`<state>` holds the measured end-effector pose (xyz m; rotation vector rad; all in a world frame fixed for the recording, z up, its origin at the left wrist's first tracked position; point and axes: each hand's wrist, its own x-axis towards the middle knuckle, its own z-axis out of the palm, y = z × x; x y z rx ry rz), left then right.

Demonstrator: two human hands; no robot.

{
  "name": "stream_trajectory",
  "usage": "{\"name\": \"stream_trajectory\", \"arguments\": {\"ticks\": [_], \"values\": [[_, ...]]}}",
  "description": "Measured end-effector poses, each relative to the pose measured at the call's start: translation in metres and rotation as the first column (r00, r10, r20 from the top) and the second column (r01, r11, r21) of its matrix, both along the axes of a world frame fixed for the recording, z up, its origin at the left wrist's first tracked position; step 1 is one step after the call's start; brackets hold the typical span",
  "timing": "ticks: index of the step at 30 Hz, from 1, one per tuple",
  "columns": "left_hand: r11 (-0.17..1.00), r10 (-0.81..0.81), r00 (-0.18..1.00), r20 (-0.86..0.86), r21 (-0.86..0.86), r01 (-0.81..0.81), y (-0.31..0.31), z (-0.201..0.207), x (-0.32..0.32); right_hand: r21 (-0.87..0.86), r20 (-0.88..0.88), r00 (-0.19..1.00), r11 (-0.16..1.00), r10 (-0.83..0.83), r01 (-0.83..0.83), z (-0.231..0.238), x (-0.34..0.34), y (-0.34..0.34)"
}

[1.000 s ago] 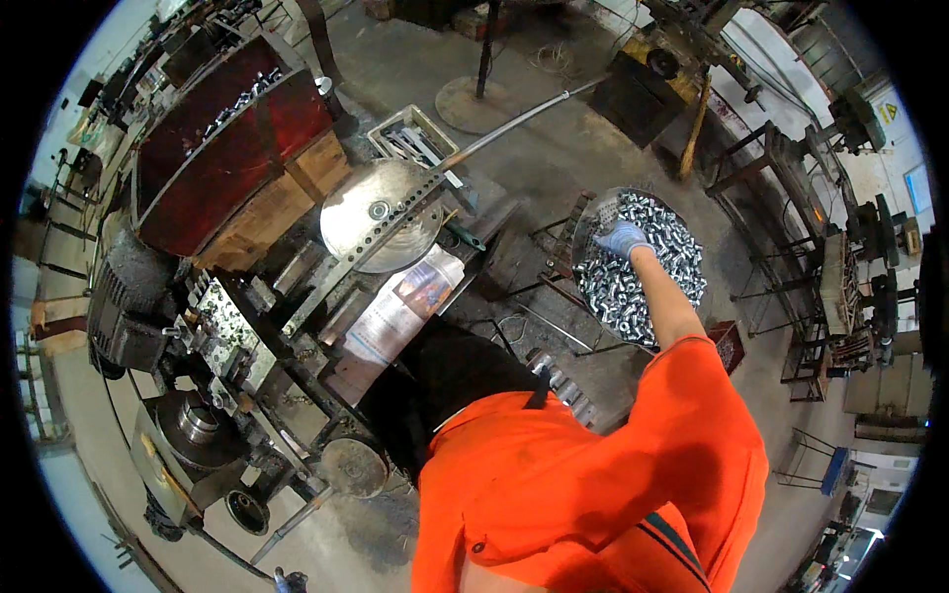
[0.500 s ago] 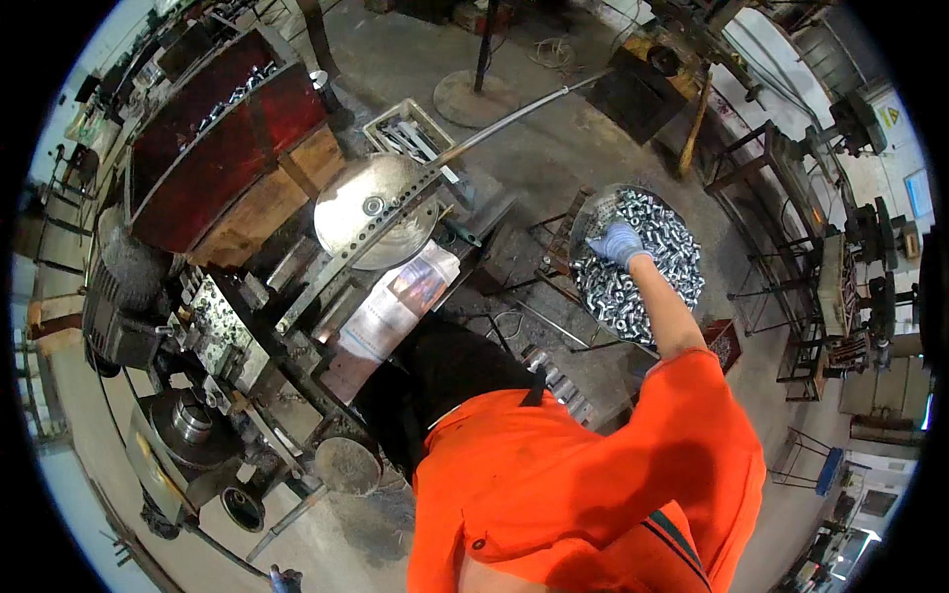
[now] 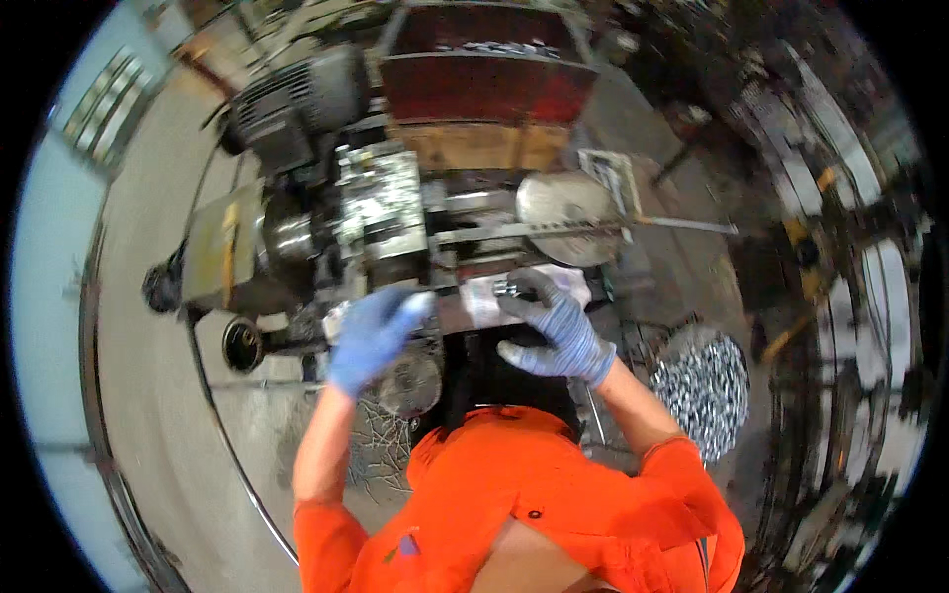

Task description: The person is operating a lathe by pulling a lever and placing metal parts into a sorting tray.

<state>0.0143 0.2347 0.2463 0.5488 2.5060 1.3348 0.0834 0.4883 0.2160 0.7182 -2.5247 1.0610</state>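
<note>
My right hand (image 3: 561, 336), in a blue glove with dark grey fingers, is over a paper-covered ledge (image 3: 482, 304) in front of the machine. At its upper fingertips it grips a small shiny metal part (image 3: 506, 288), while the thumb stands apart below. My left hand (image 3: 376, 338), also gloved in blue, hovers left of it by the front of the lathe-like machine (image 3: 381, 203). Its fingers are blurred and partly turned away, so whether they hold anything is hidden. A slotted bar (image 3: 484, 233) and a round metal disc (image 3: 568, 212) lie just beyond my hands.
On the right stands a round container heaped with small metal parts (image 3: 702, 395). Behind the machine is a red bin (image 3: 484, 89) with more pieces in it. A motor (image 3: 306, 104) sits at the back left. Metal shavings (image 3: 371, 450) lie on the floor below my left forearm.
My right hand has left the heap of metal parts and come to the machine's front with a small metal part. My left hand has risen from the lower edge. The view has turned left.
</note>
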Motion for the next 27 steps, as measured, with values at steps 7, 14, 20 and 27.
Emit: {"name": "stream_trajectory", "arguments": {"ticks": [7,14,20,27], "values": [[0.851,-0.159,0.927,0.338,0.523,-0.044,0.007,-0.022,0.012,0.163,0.003,0.965,0.953,0.260,-0.257,0.039,-0.026,-0.060],[0.560,-0.179,0.844,0.505,0.758,-0.334,-0.014,-0.046,0.016,0.019,0.063,0.950,0.951,0.307,-0.308,0.041,-0.040,-0.089],[0.413,-0.217,0.802,0.557,0.797,-0.441,-0.021,-0.048,0.016,0.014,0.057,0.945,0.946,0.322,-0.323,0.045,-0.051,-0.108],[0.684,-0.035,0.906,0.421,0.671,-0.285,-0.073,-0.026,0.010,0.096,0.107,0.953,0.951,0.285,-0.295,0.049,-0.075,-0.127]]}}
